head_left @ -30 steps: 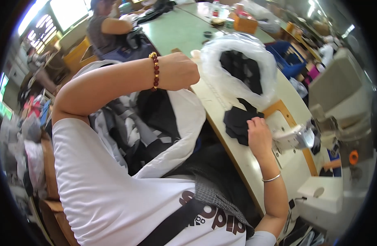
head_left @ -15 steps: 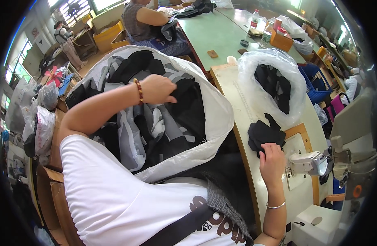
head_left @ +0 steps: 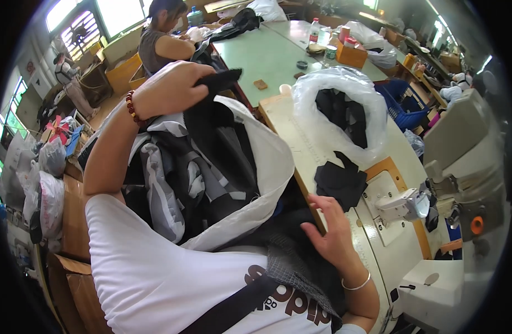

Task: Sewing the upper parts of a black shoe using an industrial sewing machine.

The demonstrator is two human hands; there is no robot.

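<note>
My left hand (head_left: pixel 175 89) is raised above a big white sack (head_left: pixel 275 167), its fingers closed on a piece of black fabric (head_left: pixel 217 83). That cloth hangs down toward the heap of grey and black fabric pieces (head_left: pixel 167 181) filling the sack. At the front edge of the sewing table, my right hand (head_left: pixel 334 231) is open with fingers apart and nothing in them. Just beyond it, cut black cloth pieces (head_left: pixel 340 181) lie on the tabletop beside the sewing machine (head_left: pixel 403 206).
A clear plastic bag (head_left: pixel 372 131) of black pieces stands on the sewing table (head_left: pixel 289 125). Behind it, a green table (head_left: pixel 256 55) carries a bottle (head_left: pixel 314 30) and an orange box (head_left: pixel 351 54). A co-worker (head_left: pixel 161 44) sits at the far left, near cardboard boxes (head_left: pixel 78 267).
My left hand has lifted a black fabric piece out of the sack, moving up and left. My right hand has come off the black pieces toward the table edge and opened. The view has shifted.
</note>
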